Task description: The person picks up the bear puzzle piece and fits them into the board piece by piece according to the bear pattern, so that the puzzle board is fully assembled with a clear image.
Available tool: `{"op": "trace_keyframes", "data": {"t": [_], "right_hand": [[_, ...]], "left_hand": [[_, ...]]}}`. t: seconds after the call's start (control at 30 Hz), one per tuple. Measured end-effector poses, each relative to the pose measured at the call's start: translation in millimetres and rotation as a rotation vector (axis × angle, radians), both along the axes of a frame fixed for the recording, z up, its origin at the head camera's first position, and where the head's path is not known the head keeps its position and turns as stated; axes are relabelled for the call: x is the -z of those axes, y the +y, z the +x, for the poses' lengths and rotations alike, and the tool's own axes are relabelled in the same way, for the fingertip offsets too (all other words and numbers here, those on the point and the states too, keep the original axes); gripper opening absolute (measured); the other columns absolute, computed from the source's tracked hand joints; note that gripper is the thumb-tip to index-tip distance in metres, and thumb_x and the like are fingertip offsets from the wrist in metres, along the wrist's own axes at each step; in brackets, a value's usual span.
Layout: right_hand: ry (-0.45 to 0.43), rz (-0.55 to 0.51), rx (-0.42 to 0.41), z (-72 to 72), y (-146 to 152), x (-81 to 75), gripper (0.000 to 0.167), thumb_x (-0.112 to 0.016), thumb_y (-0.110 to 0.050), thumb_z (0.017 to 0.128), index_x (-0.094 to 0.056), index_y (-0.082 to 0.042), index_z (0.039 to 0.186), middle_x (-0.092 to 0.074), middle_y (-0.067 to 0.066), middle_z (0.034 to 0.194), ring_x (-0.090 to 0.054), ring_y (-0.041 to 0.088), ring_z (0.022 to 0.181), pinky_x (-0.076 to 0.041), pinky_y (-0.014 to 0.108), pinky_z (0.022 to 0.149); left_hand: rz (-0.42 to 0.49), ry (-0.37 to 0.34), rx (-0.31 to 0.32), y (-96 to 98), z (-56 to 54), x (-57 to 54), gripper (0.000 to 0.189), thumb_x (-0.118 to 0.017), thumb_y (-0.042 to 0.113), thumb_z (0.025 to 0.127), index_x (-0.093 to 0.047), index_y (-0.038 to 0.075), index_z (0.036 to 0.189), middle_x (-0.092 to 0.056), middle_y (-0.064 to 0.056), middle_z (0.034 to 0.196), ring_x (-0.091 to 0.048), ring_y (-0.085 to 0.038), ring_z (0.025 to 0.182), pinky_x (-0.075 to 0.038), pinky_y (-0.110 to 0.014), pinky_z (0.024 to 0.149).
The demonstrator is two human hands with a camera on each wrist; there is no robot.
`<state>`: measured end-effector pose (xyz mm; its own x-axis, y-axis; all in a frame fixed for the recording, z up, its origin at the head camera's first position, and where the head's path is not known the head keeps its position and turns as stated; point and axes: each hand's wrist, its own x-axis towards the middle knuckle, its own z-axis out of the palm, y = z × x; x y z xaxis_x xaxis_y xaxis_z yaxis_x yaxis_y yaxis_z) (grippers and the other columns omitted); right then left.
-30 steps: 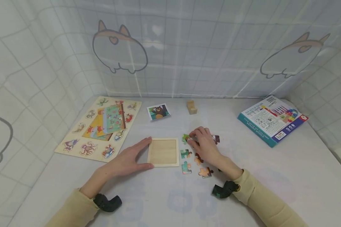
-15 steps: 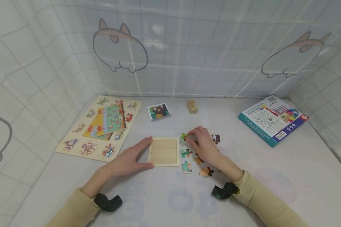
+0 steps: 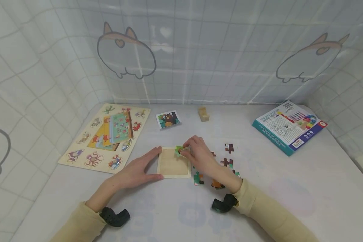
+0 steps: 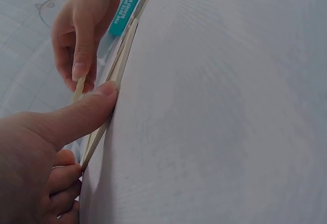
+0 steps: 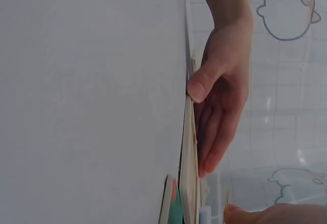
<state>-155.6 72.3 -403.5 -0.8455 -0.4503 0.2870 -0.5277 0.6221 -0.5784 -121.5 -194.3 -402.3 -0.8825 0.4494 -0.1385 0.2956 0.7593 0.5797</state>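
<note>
Head view, your right hand, fingertips clamped on green piece over far right part of tray, your left hand, thumb and fingers apart, touching tray's left side, other pieces right of tray.

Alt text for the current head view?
A person's right hand pinches a green puzzle piece over a wooden tray, whose left side the left hand touches; loose pieces lie to the right. Behind are a picture card and wooden block, with an animal board left and a box right.
</note>
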Motion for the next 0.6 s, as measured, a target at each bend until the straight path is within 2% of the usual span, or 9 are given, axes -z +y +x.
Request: {"op": "trace_keyframes", "data": {"t": [0.23, 0.6], "right_hand": [[-0.018, -0.012, -0.025, 0.6, -20, -1.1, 0.023, -0.069, -0.021, 0.096, -0.067, -0.001, 0.107, -0.061, 0.009, 0.108, -0.052, 0.023, 0.098, -0.048, 0.033, 0.080], [-0.031, 0.056, -0.014, -3.9, -42, 2.3, 0.025, -0.066, -0.024, 0.098, -0.067, -0.002, 0.110, -0.060, 0.008, 0.109, -0.053, 0.022, 0.098, -0.050, 0.032, 0.082]], "left_hand": [[0.010, 0.007, 0.004, -1.1, 0.5, 0.5, 0.098, -0.073, 0.059, 0.083, -0.025, 0.019, 0.160, -0.025, -0.008, 0.165, -0.026, -0.033, 0.151, -0.032, -0.054, 0.118], [0.009, 0.019, 0.009, -2.0, 0.4, 2.4, 0.097, -0.072, 0.060, 0.084, -0.025, 0.021, 0.160, -0.024, -0.007, 0.166, -0.027, -0.032, 0.151, -0.033, -0.054, 0.118]]}}
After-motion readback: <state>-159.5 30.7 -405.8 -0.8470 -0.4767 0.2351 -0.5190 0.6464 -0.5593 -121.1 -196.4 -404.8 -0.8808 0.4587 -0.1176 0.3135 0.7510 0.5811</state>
